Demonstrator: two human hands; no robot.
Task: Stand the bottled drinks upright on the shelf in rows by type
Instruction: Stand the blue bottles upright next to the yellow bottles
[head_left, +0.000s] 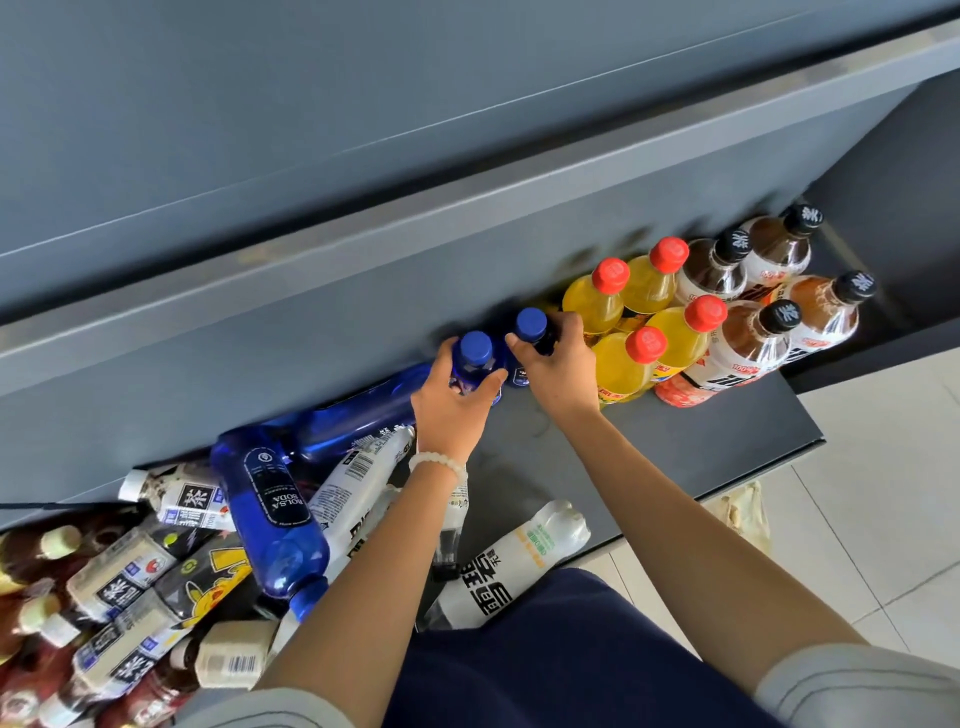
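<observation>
- Head view: we see the left hand (453, 395) with its fingers curled round an upright blue-capped bottle (475, 358) near the back edge of the shelf (701, 447)
- The right hand (558, 366) grips a second blue bottle (531, 327) just beside it
- Toward the shelf's right end stand four yellow bottles (621, 364), then four tea bottles (737, 353), in rows
- At the left end we find a heap of lying bottles (156, 587), a blue soda bottle (272, 514) on top

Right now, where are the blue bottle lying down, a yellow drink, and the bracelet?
Lying blue bottle (270, 512): head view, on its dark label.
Yellow drink (621, 371): head view, on its yellow body.
Bracelet (439, 461): head view, on the white beads.
</observation>
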